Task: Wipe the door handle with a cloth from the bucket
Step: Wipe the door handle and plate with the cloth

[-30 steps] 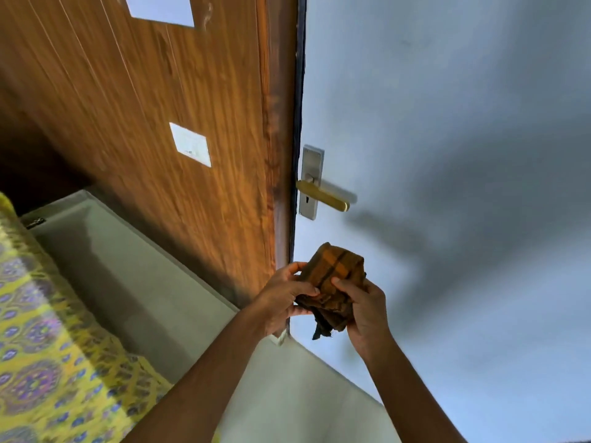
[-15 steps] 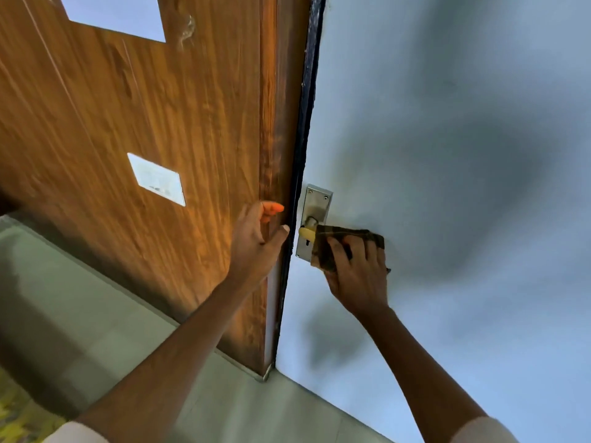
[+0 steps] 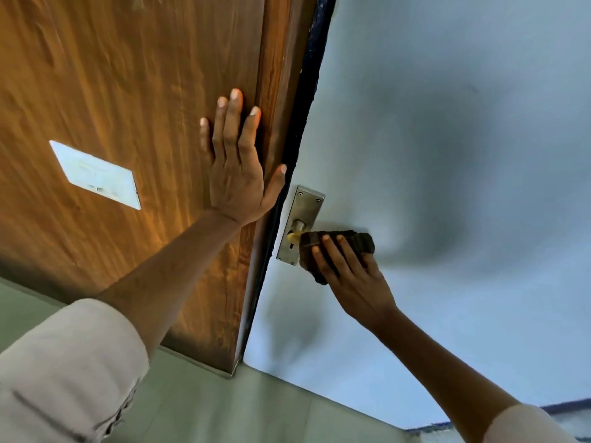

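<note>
Left hand (image 3: 235, 174) now flat and spread higher on wood panel (image 3: 128, 91), no longer at its edge, right hand (image 3: 351, 276) still clamping cloth (image 3: 339, 243) over handle (image 3: 293, 237), just right of plate (image 3: 300, 212).

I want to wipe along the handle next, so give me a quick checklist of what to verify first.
1. Cloth wrapped over the handle: ok.
2. Right hand gripping the cloth: ok.
3. Left hand flat on the wooden panel, bracing: ok.
4. Whole lever covered: not ok; its brass base shows.
5. Cloth damp: cannot tell.
6. Backplate clear of fingers: ok.
</note>
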